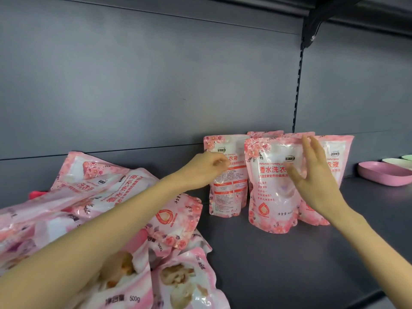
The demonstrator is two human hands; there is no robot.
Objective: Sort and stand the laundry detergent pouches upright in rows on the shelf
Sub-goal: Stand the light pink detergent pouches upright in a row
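Pouches, pink floral print, sit in two groups on the shelf (289,264).

Standing group, right of centre:
- Front pouch (269,197) is upright, printed face toward the camera.
- Back-facing pouch (229,197) is upright just to its left and a little further back, small-text panel showing.
- Right pouch (336,157) is upright behind and to the right, largely covered by a hand and the front pouch.
- Rear pouch (265,133) shows only its top edge behind these. The number of pouches in the back row cannot be made out.

Right hand (316,181): fingers straight and spread. The forefinger reaches the top edge of the front pouch and the thumb lies on its face. Nothing is gripped. The hand hides part of the front pouch's print and its edge against the right pouch.

Left hand (207,168): fingers curled, against the upper left of the back-facing pouch. It is blurred, so I cannot tell whether it pinches the pouch or only touches it.

Pile (107,197) of pouches lies flat and overlapping at left. It is cut off by the left and bottom frame edges and partly covered by the left forearm. The lowest ones carry a different print, with "500g" legible. A small red object (36,194) behind the pile is not identifiable.

Outward:
- Pink dish (383,177) is on the shelf at far right, apart from the pouches and cut off by the frame.
- Green dishes (396,162) are behind it, only partly in frame.
- Grey back panel (156,85) and slotted upright (298,85) rise behind the standing group.
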